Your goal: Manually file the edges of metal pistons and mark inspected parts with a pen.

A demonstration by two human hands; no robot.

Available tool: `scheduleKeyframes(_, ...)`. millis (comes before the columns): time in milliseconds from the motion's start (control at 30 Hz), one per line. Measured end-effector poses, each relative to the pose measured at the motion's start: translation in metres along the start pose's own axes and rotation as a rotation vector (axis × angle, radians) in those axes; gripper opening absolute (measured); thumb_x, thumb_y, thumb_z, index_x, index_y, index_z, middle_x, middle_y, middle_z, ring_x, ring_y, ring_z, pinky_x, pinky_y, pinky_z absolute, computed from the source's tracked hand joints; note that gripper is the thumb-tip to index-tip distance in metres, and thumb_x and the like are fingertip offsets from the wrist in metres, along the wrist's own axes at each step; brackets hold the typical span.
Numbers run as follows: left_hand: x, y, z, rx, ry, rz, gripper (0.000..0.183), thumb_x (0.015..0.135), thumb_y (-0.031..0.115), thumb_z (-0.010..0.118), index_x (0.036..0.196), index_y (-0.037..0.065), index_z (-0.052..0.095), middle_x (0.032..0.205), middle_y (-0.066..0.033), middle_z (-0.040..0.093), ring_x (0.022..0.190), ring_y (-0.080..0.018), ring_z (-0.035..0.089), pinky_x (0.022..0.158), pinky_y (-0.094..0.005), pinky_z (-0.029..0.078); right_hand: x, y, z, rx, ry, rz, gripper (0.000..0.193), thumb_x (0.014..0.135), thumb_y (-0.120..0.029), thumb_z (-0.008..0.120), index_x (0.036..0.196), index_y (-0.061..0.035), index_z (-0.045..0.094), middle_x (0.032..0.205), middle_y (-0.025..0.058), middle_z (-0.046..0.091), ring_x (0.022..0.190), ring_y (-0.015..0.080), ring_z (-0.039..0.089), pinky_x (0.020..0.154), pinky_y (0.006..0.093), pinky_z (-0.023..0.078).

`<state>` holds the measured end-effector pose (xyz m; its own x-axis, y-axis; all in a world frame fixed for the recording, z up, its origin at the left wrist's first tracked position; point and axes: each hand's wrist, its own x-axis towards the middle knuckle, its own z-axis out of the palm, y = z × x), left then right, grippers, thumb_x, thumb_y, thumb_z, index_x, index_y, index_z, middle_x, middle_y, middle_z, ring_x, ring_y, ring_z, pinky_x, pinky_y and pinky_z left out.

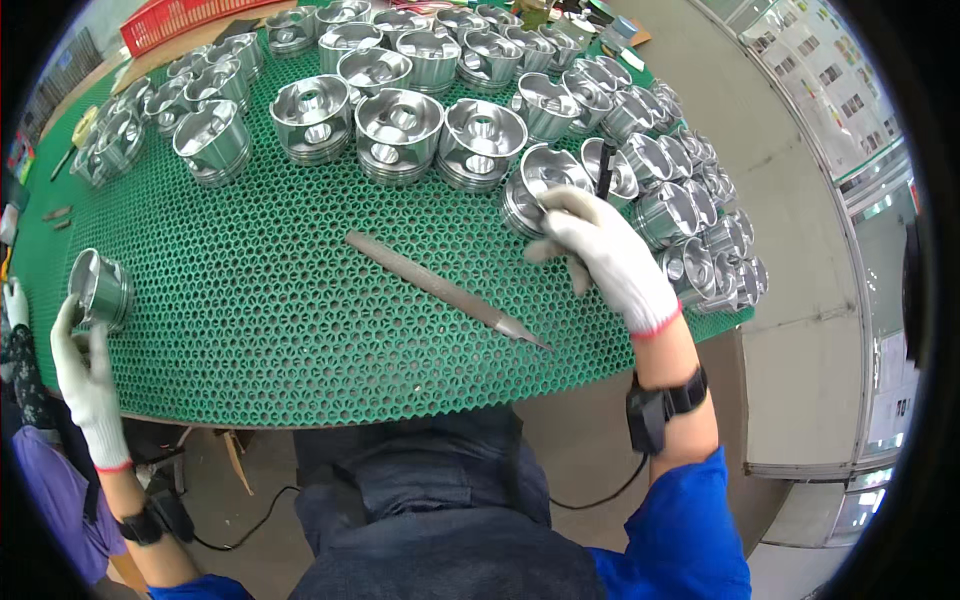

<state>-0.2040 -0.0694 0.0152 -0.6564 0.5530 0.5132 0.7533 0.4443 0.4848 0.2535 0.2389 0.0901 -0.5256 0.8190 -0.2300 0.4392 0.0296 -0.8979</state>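
At the far left, an upright metal piston [100, 290] stands on the green mat. My left hand [88, 385], in a white glove, is beside it, fingers stretched along its near side and thumb apart, slightly blurred. My right hand [600, 245], also gloved, reaches to the right-hand group. Its fingertips are at the rim of a tilted piston [550, 172], the lower fingers bent beneath. A black marker pen [606, 168] sticks up from this hand, its lower end hidden by the glove. Between my hands lies a half-round metal file [430, 283], its pointed tang toward me.
Several pistons [400, 130] stand in rows along the back, with more packed at the right edge. The perforated green mat [300, 340] covers the table. A red crate [180, 25] is at the back left. Another person's gloved hand [16, 303] shows at the left rim.
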Motion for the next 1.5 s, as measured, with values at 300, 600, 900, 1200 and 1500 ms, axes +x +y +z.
scheduleKeyframes(300,-0.083,0.209,0.043,-0.651,-0.533,0.525,0.090,0.072,0.041,0.083,0.142,0.005,0.041,0.147,-0.0334,0.031,0.133,-0.0476,0.040,0.106,-0.0503,0.040,-0.040,0.001,0.037,0.745,-0.240,-0.155,0.028,0.088,-0.016,0.047,0.107,0.0029,0.056,0.068,0.0235,0.064,0.036,0.0116,0.041,0.037,0.0233,0.034)
scheduleKeyframes(600,-0.105,0.194,0.044,-0.676,-0.458,0.464,0.133,0.061,0.030,0.093,0.151,0.003,-0.001,0.146,-0.0255,0.025,0.134,-0.0360,0.036,0.110,-0.0490,0.035,-0.060,0.029,0.083,1.031,-0.423,-0.048,0.030,0.084,-0.013,0.054,0.105,0.0083,0.056,0.128,0.0322,0.052,0.064,0.0295,0.070,0.032,0.0216,0.040)
scheduleKeyframes(900,-0.113,0.178,0.033,-0.499,-0.397,0.463,0.145,0.052,0.022,0.095,0.152,0.002,-0.007,0.141,-0.0227,0.027,0.129,-0.0331,0.038,0.106,-0.0469,0.038,-0.067,0.056,0.093,0.679,-0.109,0.006,0.029,0.090,-0.019,0.048,0.106,0.0046,0.055,0.107,0.0259,0.064,0.052,0.0150,0.059,0.036,0.0204,0.040)
scheduleKeyframes(1200,-0.091,0.192,0.022,-1.887,-1.009,-0.789,0.102,0.079,0.061,0.070,0.149,0.003,0.024,0.134,-0.0260,0.047,0.112,-0.0405,0.059,0.086,-0.0480,0.057,-0.066,0.067,0.089,0.710,-0.135,-0.049,0.028,0.089,-0.020,0.049,0.103,0.0036,0.054,0.104,0.0253,0.064,0.046,0.0147,0.056,0.033,0.0214,0.037)
scheduleKeyframes(1500,-0.103,0.199,0.031,-2.200,-1.055,-0.949,0.099,0.083,0.078,0.045,0.147,0.005,0.029,0.136,-0.0246,0.047,0.120,-0.0446,0.053,0.090,-0.0576,0.054,-0.072,0.080,0.102,0.994,0.134,-0.089,0.032,0.093,-0.024,0.057,0.113,0.0005,0.055,0.094,0.0149,0.063,0.045,0.0106,0.050,0.038,0.0219,0.039)
